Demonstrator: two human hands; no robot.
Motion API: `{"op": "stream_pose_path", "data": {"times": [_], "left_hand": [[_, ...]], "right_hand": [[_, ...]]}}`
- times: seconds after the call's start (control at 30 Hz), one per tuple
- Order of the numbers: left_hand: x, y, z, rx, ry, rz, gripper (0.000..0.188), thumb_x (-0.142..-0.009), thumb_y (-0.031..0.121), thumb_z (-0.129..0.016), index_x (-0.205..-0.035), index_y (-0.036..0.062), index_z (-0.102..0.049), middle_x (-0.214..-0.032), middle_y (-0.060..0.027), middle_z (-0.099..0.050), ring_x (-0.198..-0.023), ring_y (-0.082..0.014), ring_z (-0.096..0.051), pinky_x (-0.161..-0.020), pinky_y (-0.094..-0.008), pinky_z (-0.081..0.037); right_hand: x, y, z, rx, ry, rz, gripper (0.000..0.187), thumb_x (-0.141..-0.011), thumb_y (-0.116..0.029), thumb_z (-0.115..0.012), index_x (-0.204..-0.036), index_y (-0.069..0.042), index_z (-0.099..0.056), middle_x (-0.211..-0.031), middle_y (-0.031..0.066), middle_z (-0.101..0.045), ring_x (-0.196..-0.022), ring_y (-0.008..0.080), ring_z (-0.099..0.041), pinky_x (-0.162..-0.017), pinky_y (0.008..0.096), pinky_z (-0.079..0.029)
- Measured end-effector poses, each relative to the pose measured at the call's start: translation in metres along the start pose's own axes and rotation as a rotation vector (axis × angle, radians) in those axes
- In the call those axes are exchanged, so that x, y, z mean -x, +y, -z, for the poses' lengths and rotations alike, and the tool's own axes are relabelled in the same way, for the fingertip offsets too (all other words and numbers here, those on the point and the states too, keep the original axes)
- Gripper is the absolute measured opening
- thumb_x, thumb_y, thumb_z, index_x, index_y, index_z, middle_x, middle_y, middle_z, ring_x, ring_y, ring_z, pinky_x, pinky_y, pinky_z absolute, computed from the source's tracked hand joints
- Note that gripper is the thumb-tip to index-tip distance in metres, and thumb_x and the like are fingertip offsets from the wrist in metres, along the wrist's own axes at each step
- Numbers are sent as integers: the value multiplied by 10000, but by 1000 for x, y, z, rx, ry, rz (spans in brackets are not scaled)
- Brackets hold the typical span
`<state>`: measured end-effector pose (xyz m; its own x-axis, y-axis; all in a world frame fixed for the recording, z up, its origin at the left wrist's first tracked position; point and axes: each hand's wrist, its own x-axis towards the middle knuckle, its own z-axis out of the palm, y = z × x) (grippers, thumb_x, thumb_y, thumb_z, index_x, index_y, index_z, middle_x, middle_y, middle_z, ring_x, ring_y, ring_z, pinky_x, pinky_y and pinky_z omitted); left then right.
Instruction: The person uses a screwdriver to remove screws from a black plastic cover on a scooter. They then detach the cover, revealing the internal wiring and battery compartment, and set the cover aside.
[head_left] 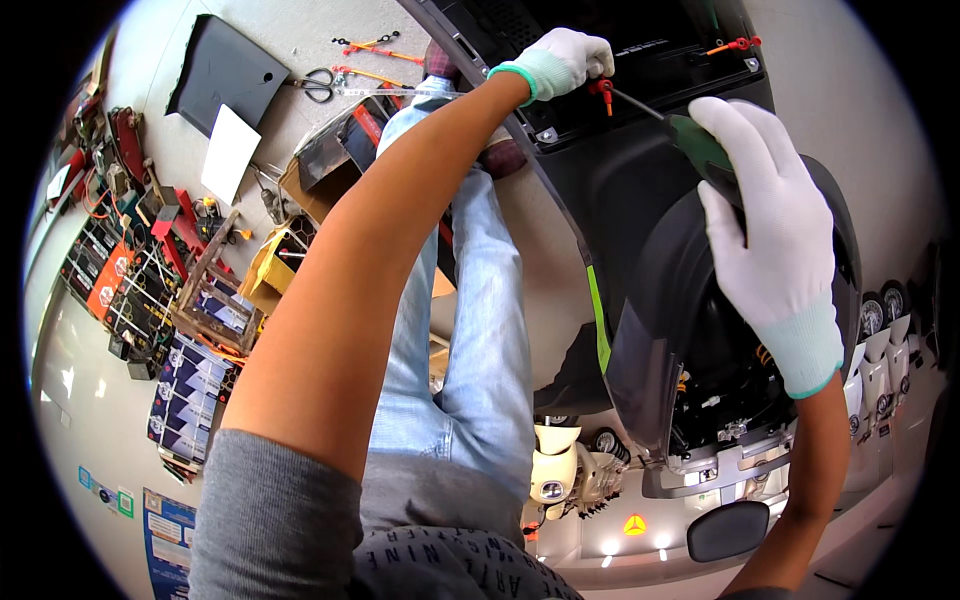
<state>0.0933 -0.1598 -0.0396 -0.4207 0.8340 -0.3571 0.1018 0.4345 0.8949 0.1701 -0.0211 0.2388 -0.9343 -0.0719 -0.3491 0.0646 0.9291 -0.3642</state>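
My right hand (768, 215), in a white knit glove, is closed round the dark green handle of a screwdriver (695, 148). Its thin shaft points left toward a red-capped cable end (602, 89) on the black compartment (640, 80) of a dark vehicle. My left hand (563, 64), gloved too, rests by that cable end with its fingers curled in; whatever they pinch is hidden. A second red-capped cable end (738, 45) with an orange lead lies at the compartment's right side. Below the compartment curves the vehicle's black body panel (610, 185).
Left of my legs are a wooden stool (212, 275), a cardboard box (308, 185) and several boxed batteries (190, 390). Scissors (318, 86), a grey panel (228, 75), a white sheet (230, 153) and orange leads (375, 76) lie on the floor. Scooters (555, 470) stand beyond.
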Motion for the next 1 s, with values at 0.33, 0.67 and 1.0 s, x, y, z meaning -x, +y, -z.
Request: {"op": "stream_pose_path", "data": {"times": [0.33, 0.67, 1.0], "left_hand": [[-3, 6, 3, 9, -77, 90, 170, -825, 11, -552, -951, 37, -663, -835, -89, -685, -783, -183, -656, -737, -298, -518], [-18, 6, -1, -142, -196, 128, 274, -830, 87, -561, -1077, 78, -680, -942, -130, -693, -881, -276, -658, -819, -336, -511], [-3, 36, 1, -302, -354, 175, 419, -756, 188, -616, -1166, 109, -648, -1004, -144, -680, -920, -306, -645, -830, -348, -510]], "right_hand": [[3, 6, -3, 54, -68, 41, 436, -775, -86, -656, -1190, -107, -523, -1024, 78, -583, -754, 278, -628, -623, 339, -508], [-4, 4, 1, 63, -80, 18, 390, -783, -113, -667, -1156, -117, -550, -985, 77, -603, -719, 276, -629, -606, 337, -506], [-1, 8, 5, 12, -56, 0, 380, -758, -36, -665, -1120, -74, -556, -1086, 115, -595, -806, 312, -629, -696, 340, -524]]}}
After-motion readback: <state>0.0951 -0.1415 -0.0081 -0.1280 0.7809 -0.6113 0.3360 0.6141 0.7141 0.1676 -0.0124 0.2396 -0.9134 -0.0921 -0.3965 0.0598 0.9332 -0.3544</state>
